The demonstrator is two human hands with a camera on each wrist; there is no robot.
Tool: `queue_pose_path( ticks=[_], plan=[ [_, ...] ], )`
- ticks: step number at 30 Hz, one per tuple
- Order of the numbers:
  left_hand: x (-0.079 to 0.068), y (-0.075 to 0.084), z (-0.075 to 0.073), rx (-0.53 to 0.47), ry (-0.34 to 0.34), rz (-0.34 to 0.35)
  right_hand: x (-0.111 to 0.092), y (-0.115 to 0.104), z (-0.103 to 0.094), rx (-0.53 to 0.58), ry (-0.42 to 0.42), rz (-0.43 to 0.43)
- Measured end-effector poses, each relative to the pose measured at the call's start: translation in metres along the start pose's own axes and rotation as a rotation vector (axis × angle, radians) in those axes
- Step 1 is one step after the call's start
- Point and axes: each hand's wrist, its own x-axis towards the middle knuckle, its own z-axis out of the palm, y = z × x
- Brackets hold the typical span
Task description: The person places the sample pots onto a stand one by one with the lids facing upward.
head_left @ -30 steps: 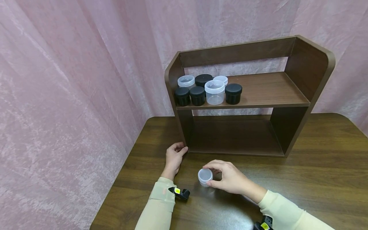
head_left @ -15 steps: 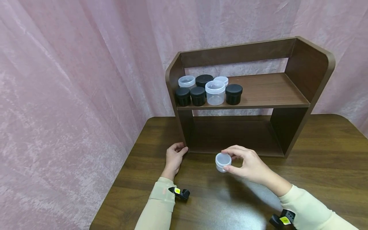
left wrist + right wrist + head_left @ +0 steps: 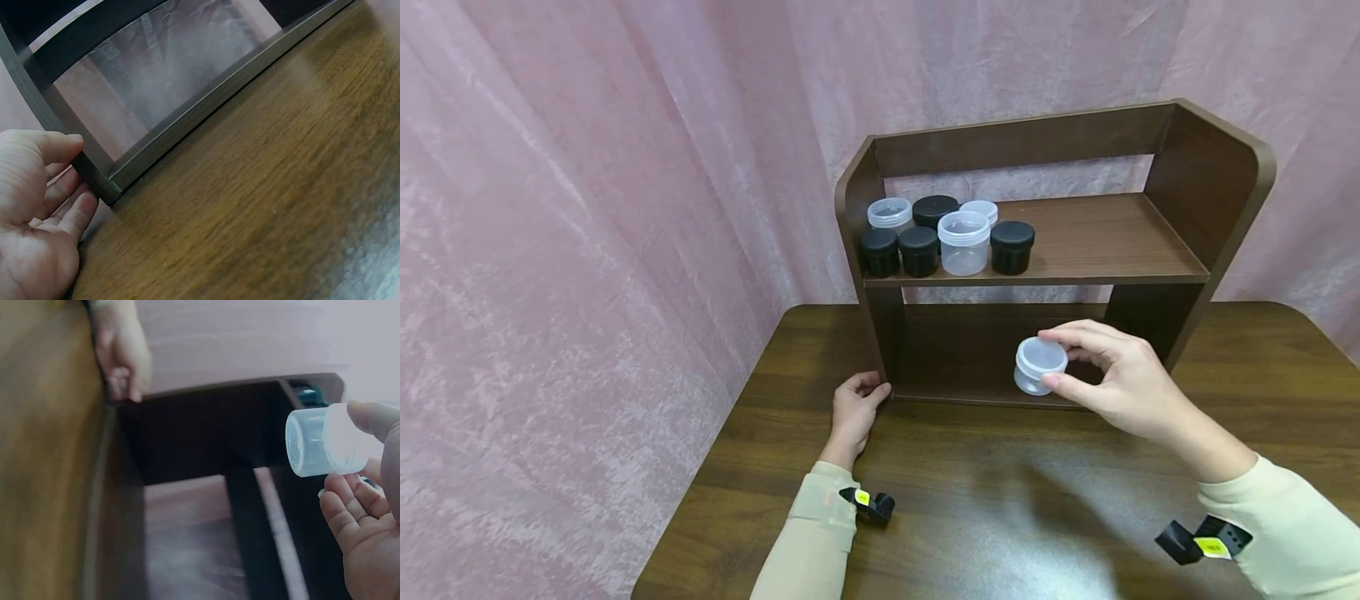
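Observation:
In the head view my right hand (image 3: 1123, 379) pinches a small translucent jar with a white lid (image 3: 1039, 367) by its lid, thumb and fingers on opposite sides. The jar is held up in front of the lower level of a brown two-tier shelf (image 3: 1037, 280). The right wrist view shows the clear jar body (image 3: 307, 442) sticking out past the fingertips (image 3: 330, 499). My left hand (image 3: 854, 417) grips the shelf's lower left front corner; in the left wrist view its fingers (image 3: 78, 215) lie about the side panel's edge (image 3: 94, 178).
On the upper tier, toward the left, stand several jars: black-lidded ones such as a front black jar (image 3: 1011, 247), and translucent ones such as a larger clear jar (image 3: 964, 243). The shelf stands on a wooden table (image 3: 940, 517). A pink curtain (image 3: 625, 208) hangs behind.
My right hand has carried the small jar up and to the right, from low over the table to in front of the shelf's lower level. The left hand has stayed at the shelf corner.

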Motion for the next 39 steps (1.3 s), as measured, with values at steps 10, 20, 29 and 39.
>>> queue_pose_path(
  ticks=[10,20,29,39],
  plan=[
    [0.001,0.0,-0.002,0.001,0.012,0.003,0.043,-0.003,-0.054,0.059,0.117,0.061],
    [0.0,-0.003,-0.004,0.011,0.022,0.003,0.097,0.011,-0.075,-0.042,0.107,0.25],
    [-0.016,0.03,-0.004,0.029,-0.017,-0.005,0.135,0.038,-0.057,-0.133,0.017,0.365],
    [-0.012,0.026,-0.001,0.008,-0.04,0.0,0.15,0.053,-0.045,-0.117,-0.028,0.418]
  ],
)
